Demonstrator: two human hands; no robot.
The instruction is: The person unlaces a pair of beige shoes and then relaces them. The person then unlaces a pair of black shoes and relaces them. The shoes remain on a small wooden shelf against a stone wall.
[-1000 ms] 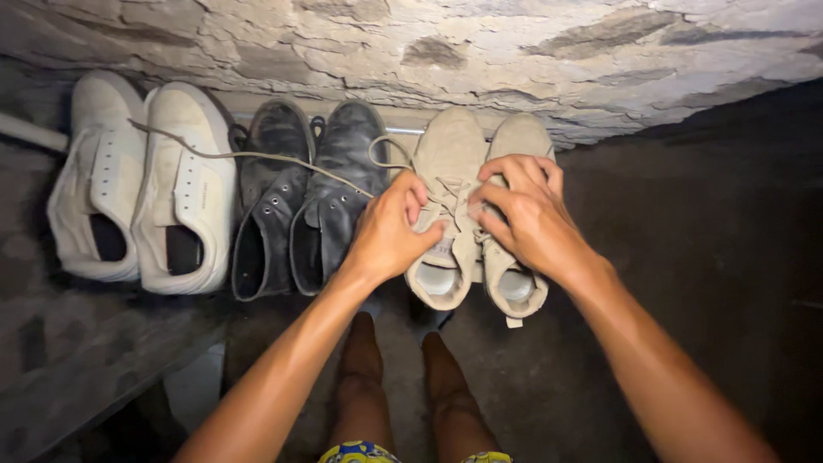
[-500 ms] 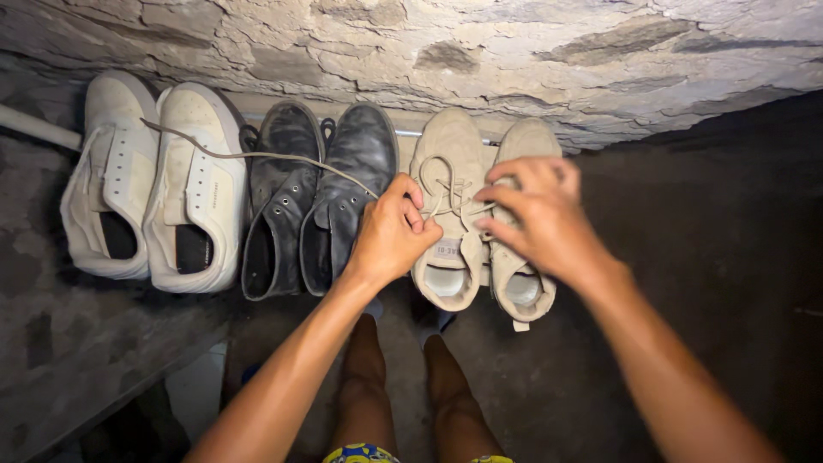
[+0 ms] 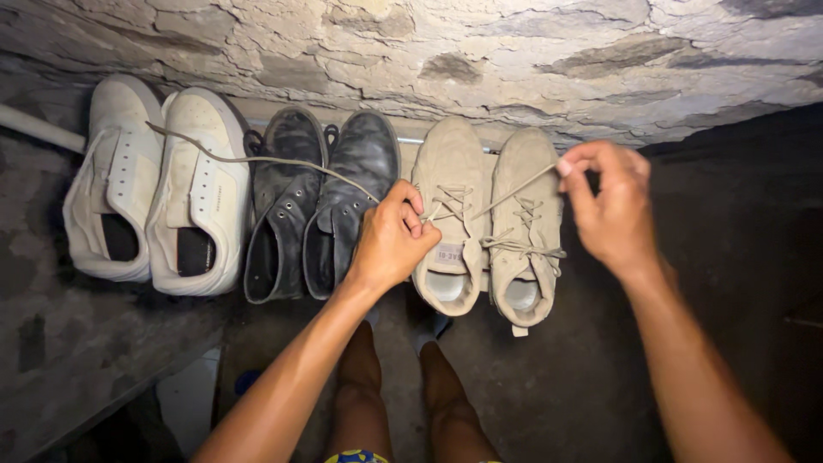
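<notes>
Furthest left, a pair of white sneakers (image 3: 159, 201) sits toes to the stone wall (image 3: 480, 60), with one long loose lace (image 3: 257, 159) trailing off them and across the pair of dark grey boots (image 3: 321, 201) beside them, toward my left hand. My left hand (image 3: 390, 240) rests at the inner edge of the left beige shoe (image 3: 450, 210), fingers curled shut and pinched on lace ends; exactly which strands I hold there I cannot tell. That shoe looks laced through its eyelets but not tied. Next to it, touching, is the right beige shoe (image 3: 525, 227), its lacing crossed and loosely gathered near the tongue, no bow that I can make out. Furthest right, my right hand (image 3: 610, 206) is raised above and beside that shoe, thumb and fingertips clamped on the end of a beige lace (image 3: 523, 184) drawn taut toward my left hand. By my judgement, knotting remains.
</notes>
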